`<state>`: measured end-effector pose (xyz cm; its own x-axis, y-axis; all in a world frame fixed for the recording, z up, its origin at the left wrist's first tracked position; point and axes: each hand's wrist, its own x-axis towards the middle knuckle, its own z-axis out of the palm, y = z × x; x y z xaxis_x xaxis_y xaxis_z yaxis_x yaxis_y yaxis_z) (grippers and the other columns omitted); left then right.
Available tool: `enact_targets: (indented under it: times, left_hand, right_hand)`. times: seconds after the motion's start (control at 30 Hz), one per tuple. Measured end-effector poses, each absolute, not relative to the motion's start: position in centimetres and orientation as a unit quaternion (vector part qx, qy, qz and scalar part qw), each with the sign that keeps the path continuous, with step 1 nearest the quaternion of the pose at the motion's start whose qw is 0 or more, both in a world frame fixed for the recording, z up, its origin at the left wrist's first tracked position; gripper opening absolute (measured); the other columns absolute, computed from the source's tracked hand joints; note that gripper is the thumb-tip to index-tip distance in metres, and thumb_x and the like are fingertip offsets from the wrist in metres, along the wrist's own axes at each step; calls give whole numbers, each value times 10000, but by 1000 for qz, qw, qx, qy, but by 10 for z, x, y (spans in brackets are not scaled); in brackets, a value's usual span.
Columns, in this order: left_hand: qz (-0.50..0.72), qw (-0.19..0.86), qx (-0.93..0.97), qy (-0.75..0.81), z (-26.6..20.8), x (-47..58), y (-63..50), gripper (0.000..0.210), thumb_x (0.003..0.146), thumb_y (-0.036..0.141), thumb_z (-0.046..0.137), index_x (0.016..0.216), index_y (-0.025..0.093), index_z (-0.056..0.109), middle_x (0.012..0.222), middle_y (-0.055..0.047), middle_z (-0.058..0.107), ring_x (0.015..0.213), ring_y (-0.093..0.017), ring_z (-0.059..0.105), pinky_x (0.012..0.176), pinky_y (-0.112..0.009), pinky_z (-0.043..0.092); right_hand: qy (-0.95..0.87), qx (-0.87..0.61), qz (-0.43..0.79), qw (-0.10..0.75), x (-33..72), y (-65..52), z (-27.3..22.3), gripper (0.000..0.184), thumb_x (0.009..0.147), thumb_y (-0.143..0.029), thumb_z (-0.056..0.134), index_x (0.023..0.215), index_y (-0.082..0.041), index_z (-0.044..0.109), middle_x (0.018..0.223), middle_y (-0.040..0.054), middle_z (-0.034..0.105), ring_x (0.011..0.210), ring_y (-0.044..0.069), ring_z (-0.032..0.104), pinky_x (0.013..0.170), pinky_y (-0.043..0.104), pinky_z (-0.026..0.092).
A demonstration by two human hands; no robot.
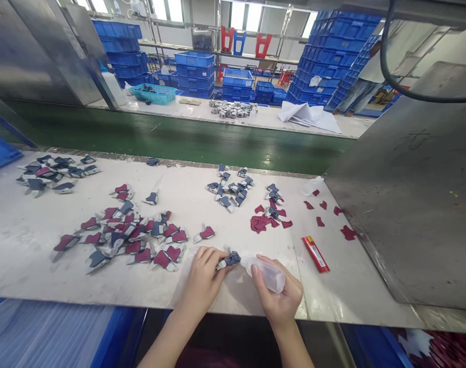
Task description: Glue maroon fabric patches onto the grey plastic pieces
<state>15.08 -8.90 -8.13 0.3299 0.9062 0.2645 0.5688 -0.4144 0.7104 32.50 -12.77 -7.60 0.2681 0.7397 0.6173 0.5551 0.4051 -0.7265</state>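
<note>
Okay, so a little dark blue and white piece (232,258) is pinched by the left hand (204,273) over the near part of the white table (22,250). A clear squeeze bottle (269,276) is gripped in the right hand (282,294), nozzle aimed at the piece; whether they're touching can't really be told. More maroon and blue pieces (135,232) are heaped left.

On the right, a red packet (316,254) is showing illegible print (321,261), a metal panel (405,214) is bearing an unreadable scrawl (417,140).
</note>
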Motion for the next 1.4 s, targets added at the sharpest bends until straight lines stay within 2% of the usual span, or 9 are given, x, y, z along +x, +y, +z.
enact_targets:
  times: [0.6,0.93,1.1,1.27,1.4]
  left_hand:
    - [331,247,773,481,-86,151,-88,120,858,139,666,949,193,610,901,-40,647,917,-252,562,788,-374,468]
    - [331,246,770,487,-89,152,-89,117,870,162,663,971,197,616,923,-41,651,941,-249,562,802,-371,467]
    - [332,251,769,485,-88,152,-88,124,868,155,662,970,206,614,922,-39,655,934,-250,560,798,-379,469]
    - [330,258,770,481,-86,152,-88,146,858,100,647,961,194,605,928,-40,650,935,-244,551,802,-379,468]
    - [330,260,770,481,-85,152,-89,152,853,89,639,955,196,606,924,-35,649,929,-239,548,794,-375,470]
  right_hand:
    - [-567,-575,30,589,326,-128,-78,130,807,-182,703,934,-152,712,780,60,730,629,192,696,549,278,553]
    - [-511,-582,80,628,325,-134,-76,61,814,-205,692,849,-161,715,736,43,710,625,185,675,542,266,525]
    - [-485,-586,93,642,324,-135,-77,90,808,-227,705,865,-159,721,759,50,725,658,199,694,574,276,550]
    - [-507,-589,118,618,317,-134,-75,126,803,-267,708,857,-154,721,730,49,723,597,185,677,518,263,533]
    - [-494,-612,114,607,312,-132,-74,176,800,-313,712,860,-148,724,760,64,731,623,191,686,562,283,557]
